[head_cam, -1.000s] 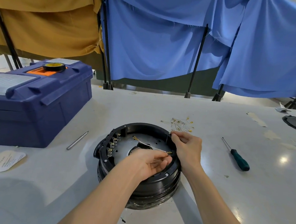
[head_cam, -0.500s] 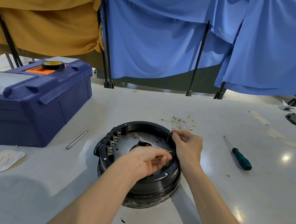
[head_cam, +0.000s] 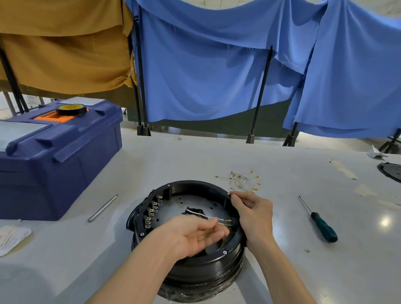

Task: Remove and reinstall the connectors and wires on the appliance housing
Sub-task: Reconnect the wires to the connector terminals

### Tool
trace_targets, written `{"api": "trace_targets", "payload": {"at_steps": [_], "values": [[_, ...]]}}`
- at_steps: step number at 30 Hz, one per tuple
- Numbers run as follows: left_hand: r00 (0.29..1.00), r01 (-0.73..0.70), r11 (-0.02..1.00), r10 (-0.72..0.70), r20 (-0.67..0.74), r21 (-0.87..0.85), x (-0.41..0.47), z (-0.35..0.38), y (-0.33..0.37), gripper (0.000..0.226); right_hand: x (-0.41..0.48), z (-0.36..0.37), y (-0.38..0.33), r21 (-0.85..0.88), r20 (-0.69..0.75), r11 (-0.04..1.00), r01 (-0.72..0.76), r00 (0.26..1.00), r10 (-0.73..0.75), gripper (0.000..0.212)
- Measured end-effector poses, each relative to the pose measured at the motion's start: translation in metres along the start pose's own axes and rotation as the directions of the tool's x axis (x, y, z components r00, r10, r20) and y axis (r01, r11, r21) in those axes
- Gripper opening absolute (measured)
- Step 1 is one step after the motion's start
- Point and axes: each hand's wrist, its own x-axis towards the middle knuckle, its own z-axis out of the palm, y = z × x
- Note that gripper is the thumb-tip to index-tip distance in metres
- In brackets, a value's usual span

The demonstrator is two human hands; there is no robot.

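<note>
A round black appliance housing (head_cam: 187, 265) lies open side up on the table. Brass terminals (head_cam: 152, 210) line its left inner wall. From the centre hole a white wire (head_cam: 204, 216) runs right and ends in brass connectors (head_cam: 227, 222). My left hand (head_cam: 193, 236) hovers palm up over the housing with its fingers stretched out and blurred, and its fingertips are at the wire just short of the connectors. My right hand (head_cam: 254, 215) rests on the right rim, its curled fingers pinching the rim's edge.
Several loose wires with brass connectors (head_cam: 242, 181) lie just behind the housing. A green-handled screwdriver (head_cam: 320, 222) lies to the right and a metal rod (head_cam: 103, 208) to the left. A blue toolbox (head_cam: 45, 155) carries a tape roll (head_cam: 71, 109). A black disc (head_cam: 399, 174) sits far right.
My left hand has uncurled from its pinch on the connector end and now lies palm up with its fingers spread. The right hand stays on the rim.
</note>
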Motion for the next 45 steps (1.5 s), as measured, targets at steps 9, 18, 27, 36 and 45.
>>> {"api": "trace_targets", "payload": {"at_steps": [9,18,27,36,45], "values": [[0.996,-0.057,0.986,0.066,-0.057,0.154,-0.007,-0.002,0.004,0.016,0.001,-0.006,-0.001,0.005,0.078,0.999,-0.035,0.996,0.035,0.010],[0.619,-0.218,0.389,0.764,-0.182,0.895,-0.033,-0.044,0.039,0.039,0.012,-0.015,-0.002,-0.097,0.142,0.994,-0.059,0.987,0.073,0.026],[0.606,-0.277,0.191,0.795,0.018,0.942,0.001,-0.077,0.036,0.045,0.022,-0.059,-0.010,-0.156,0.244,0.985,-0.072,0.964,0.109,0.022],[0.683,-0.294,0.192,0.727,0.065,0.936,0.019,-0.059,0.034,0.027,0.044,-0.065,-0.010,-0.160,0.289,0.984,-0.077,0.950,0.121,0.015],[0.648,-0.197,0.132,0.761,0.028,0.972,0.029,-0.056,0.044,0.020,0.097,-0.031,0.010,-0.495,0.383,0.843,0.208,0.924,-0.003,0.024]]}}
